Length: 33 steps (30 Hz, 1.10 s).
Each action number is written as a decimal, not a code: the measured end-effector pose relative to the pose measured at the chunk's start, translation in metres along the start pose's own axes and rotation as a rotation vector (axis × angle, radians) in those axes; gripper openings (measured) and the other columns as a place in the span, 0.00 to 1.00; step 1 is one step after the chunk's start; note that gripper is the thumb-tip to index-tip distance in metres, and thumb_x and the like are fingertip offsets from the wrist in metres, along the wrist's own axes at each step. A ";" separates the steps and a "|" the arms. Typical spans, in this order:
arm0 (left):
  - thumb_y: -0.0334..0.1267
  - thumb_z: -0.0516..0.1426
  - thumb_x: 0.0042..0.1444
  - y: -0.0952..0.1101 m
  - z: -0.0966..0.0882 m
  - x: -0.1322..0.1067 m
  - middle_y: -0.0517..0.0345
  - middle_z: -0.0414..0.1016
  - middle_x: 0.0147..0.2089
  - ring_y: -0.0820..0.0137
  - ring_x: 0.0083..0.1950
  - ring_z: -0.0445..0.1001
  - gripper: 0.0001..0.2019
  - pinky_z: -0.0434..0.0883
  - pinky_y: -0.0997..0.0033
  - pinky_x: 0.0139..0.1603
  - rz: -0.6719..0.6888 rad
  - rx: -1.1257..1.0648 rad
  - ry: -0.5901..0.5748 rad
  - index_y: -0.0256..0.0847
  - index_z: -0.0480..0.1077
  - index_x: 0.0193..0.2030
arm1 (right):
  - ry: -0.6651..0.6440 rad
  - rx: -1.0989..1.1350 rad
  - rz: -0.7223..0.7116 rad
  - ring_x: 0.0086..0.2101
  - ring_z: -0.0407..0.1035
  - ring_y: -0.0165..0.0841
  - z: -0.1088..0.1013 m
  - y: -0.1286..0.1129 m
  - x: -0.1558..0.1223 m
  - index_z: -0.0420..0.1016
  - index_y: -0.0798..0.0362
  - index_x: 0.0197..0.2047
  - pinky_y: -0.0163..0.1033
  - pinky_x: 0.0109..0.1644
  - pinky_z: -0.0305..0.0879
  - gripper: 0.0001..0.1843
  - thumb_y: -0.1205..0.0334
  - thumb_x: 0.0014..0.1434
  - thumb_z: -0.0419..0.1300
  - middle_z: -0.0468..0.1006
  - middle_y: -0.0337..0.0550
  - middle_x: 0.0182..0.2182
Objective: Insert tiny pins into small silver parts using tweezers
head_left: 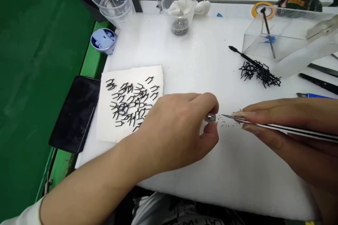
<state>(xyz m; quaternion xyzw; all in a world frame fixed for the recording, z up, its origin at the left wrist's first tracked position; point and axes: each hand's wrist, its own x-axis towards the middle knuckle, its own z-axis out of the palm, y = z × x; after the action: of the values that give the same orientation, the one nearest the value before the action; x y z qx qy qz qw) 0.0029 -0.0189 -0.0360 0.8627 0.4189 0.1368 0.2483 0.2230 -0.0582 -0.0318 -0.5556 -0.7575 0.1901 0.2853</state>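
Observation:
My left hand (182, 126) is closed, with a small shiny clear-grey piece (210, 117) held at its thumb and fingertips; its exact kind is too small to tell. From the right comes my right hand (285, 123), pinching a pair of fine-pointed metal tweezers (269, 126). The tweezer tips point left, a short gap away from the small piece. Tiny dark bits (226, 124) lie scattered on the white surface between the two hands. Partly behind my left forearm, a white paper sheet (105, 126) carries many small black forked parts (132, 102).
A heap of black forked parts (260, 74) lies right of centre. Behind stand a cup with grey grains (180, 26), stacked clear cups (113, 3) and a clear box (290, 38). Left are a blue-filled bowl (103, 40) and a black phone (75, 114). Dark tweezers (319, 83) lie right.

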 end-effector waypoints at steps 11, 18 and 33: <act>0.35 0.56 0.57 0.000 0.002 0.000 0.65 0.76 0.36 0.73 0.32 0.69 0.06 0.63 0.69 0.28 -0.017 0.005 -0.038 0.41 0.71 0.41 | -0.032 -0.009 -0.091 0.37 0.77 0.27 0.003 -0.006 -0.002 0.80 0.42 0.41 0.35 0.43 0.71 0.06 0.60 0.59 0.64 0.82 0.31 0.39; 0.35 0.56 0.57 0.001 0.002 0.001 0.65 0.74 0.36 0.72 0.32 0.69 0.07 0.66 0.67 0.29 -0.033 0.007 -0.069 0.40 0.72 0.42 | -0.045 0.014 -0.072 0.38 0.77 0.24 0.005 -0.006 -0.001 0.81 0.44 0.39 0.31 0.44 0.71 0.04 0.60 0.59 0.65 0.82 0.32 0.38; 0.34 0.56 0.58 0.000 0.002 0.000 0.64 0.74 0.36 0.72 0.33 0.69 0.06 0.65 0.67 0.30 -0.013 -0.018 -0.064 0.40 0.72 0.42 | -0.050 0.030 -0.164 0.35 0.77 0.24 0.003 -0.011 0.009 0.80 0.48 0.37 0.26 0.44 0.73 0.06 0.68 0.57 0.66 0.82 0.33 0.37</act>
<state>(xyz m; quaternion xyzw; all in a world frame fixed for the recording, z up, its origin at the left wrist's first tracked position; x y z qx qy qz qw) 0.0041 -0.0192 -0.0380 0.8615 0.4153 0.1110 0.2702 0.2111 -0.0529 -0.0253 -0.4825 -0.8044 0.1912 0.2891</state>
